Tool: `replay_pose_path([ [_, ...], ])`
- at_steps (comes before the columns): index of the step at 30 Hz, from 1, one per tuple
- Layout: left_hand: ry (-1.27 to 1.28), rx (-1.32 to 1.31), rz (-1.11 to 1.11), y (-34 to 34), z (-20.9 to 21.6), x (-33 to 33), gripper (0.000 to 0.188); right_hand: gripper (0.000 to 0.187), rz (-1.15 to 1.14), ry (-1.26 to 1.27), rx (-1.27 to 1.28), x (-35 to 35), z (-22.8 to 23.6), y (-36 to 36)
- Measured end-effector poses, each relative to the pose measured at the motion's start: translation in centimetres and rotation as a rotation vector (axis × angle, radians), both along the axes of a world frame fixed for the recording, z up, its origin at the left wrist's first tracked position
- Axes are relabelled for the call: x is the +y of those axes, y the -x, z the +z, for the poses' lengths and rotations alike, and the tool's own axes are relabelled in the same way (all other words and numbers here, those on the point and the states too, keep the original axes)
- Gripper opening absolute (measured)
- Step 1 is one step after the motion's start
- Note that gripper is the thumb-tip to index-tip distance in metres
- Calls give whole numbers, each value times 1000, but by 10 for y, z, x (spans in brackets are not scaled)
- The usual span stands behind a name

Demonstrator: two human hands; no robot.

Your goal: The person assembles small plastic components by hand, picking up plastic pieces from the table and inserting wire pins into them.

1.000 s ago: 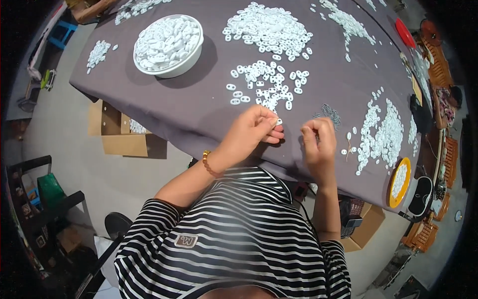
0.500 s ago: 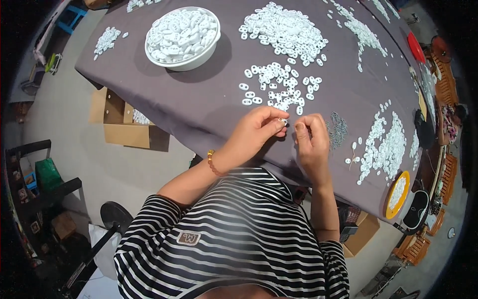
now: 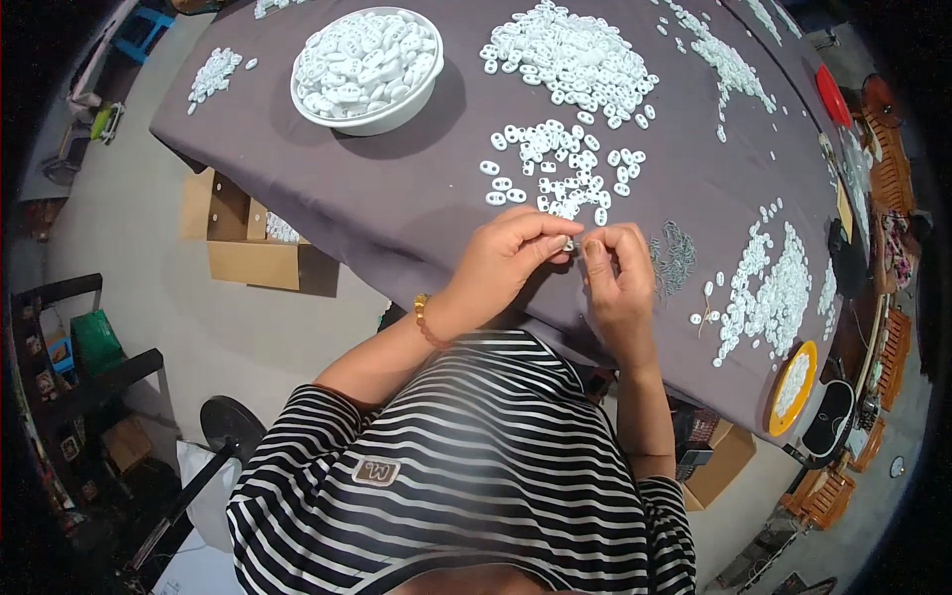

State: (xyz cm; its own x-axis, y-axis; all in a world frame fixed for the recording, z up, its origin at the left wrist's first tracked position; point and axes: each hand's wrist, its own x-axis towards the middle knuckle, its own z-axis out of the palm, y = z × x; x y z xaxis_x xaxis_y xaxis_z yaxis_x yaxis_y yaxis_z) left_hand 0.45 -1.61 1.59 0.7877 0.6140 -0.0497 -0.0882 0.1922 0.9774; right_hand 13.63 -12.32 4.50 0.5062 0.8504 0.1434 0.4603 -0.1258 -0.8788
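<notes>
Between the thumb and forefinger of my left hand (image 3: pixel 504 260) is a small white oval piece with two holes (image 3: pixel 568 244), mostly covered by the fingertips. My right hand (image 3: pixel 621 283) is pinched closed just to its right, almost meeting the left fingertips; what it grips is too small to make out. Beyond both hands lies a loose scatter of white two-holed pieces (image 3: pixel 547 142). Beside my right hand rests a tangled pile of thin grey-green bits (image 3: pixel 674 260), perhaps metal.
A white bowl (image 3: pixel 395 121) heaped with white pieces stands far left, near a large heap (image 3: pixel 570 58). More pieces (image 3: pixel 781 288) lie at right, by a yellow-rimmed plate (image 3: pixel 805 362). The dark tablecloth (image 3: pixel 397 208) drops over the near edge; a cardboard box (image 3: pixel 253 266) sits below.
My right fingertips have come slightly closer to the left ones and the white piece. Its grip and the left hand's stay closed. The whole view has shifted a little.
</notes>
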Motion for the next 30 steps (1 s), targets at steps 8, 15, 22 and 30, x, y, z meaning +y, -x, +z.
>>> replay_pose_path([
  [8, 91, 12, 35, 1, 1, -3, 18, 9, 14, -33, -85, 2, -1, 0],
  [15, -78, 57, 34, 1, 0, -2, 18, 12, 5, 0, 53, -1, -8, -2],
  [22, -150, 74, 43, 2, 0, -2, 19, 13, 7, 11, 83, -1, -10, -4],
  [30, -135, 86, 56, 1, 2, -3, 19, 14, 4, -8, 50, -1, -10, -4],
])
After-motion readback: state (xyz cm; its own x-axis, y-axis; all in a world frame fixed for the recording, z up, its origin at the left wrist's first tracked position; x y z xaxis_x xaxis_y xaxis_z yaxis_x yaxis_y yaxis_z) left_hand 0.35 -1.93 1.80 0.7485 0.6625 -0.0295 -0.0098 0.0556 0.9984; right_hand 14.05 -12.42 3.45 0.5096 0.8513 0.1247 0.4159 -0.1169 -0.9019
